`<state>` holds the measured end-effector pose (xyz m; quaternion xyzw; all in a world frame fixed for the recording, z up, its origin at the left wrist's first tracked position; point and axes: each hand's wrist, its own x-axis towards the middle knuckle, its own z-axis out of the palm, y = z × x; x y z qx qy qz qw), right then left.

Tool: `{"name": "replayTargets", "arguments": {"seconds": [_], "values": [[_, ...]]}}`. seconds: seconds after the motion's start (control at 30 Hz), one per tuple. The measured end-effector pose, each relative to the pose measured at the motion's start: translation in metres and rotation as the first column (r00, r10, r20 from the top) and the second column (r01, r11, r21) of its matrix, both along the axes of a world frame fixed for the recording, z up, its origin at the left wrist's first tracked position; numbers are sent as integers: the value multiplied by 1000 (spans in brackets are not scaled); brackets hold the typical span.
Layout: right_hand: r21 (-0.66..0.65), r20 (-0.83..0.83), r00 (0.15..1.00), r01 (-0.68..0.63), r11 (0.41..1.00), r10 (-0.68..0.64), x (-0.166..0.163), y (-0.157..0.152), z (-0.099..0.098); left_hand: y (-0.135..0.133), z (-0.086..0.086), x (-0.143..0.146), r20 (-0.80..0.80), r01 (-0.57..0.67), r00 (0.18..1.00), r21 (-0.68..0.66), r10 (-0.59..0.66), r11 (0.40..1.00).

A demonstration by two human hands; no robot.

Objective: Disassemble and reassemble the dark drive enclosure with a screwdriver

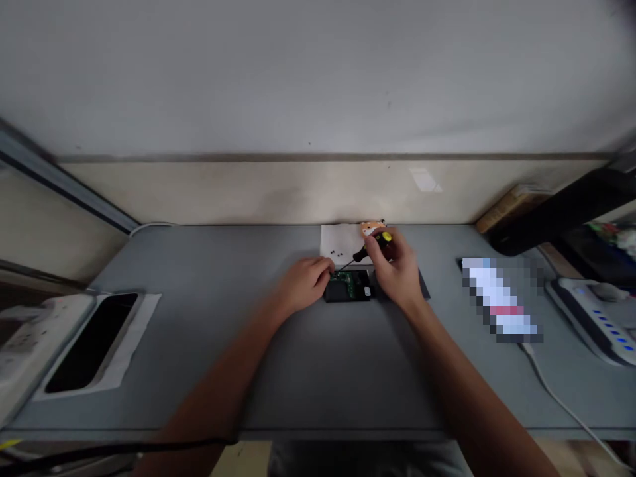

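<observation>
A small device with a bare green circuit board (351, 283) in a black case lies on the grey table. My right hand (400, 268) grips a black and yellow screwdriver (366, 252), its thin shaft slanting down to the board's upper left corner. At that same corner rests my left hand (309, 281), fingers curled together by the tip; whatever they pinch is hidden. Several tiny dark screws (336, 254) lie on a white sheet of paper (330, 237) behind the board. A flat dark panel (424, 285) shows partly beneath my right hand.
An orange and white figure (371, 228) sits by the wall. Leftward are a dark phone (94, 344) on paper and a white power strip (30, 338). Rightward lie a lit, blurred-out phone (501, 301) with a cable (561, 397), another power strip (591, 318) and a black cylinder (561, 212).
</observation>
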<state>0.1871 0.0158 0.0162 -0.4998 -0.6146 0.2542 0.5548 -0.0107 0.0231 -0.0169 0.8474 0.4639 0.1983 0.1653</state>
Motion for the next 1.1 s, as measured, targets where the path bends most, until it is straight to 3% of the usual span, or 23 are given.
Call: {"name": "replayTargets", "arguments": {"seconds": [0.17,0.27,0.37,0.5,0.77,1.0,1.1], "values": [[-3,89,990,-112,994,111,-11,6,16,0,1,0,-1,17,1000,5,-17,1000],[34,105,991,-84,996,80,-23,17,20,1,0,-1,7,23,1000,11,-24,1000],[84,-114,983,-135,987,144,-35,25,15,1,-1,-1,0,28,1000,16,-28,999],[26,-459,842,-305,952,283,-41,28,3,2,-2,-1,-16,28,999,21,-28,999],[50,-704,635,-401,915,317,-35,22,5,0,-4,-2,3,34,999,46,-34,998],[-42,-658,733,-265,963,173,-37,21,0,2,-6,-3,1,50,999,60,-50,997],[-15,-617,766,-245,969,184,-38,21,-1,2,-7,-4,-7,49,999,56,-49,997]]}}
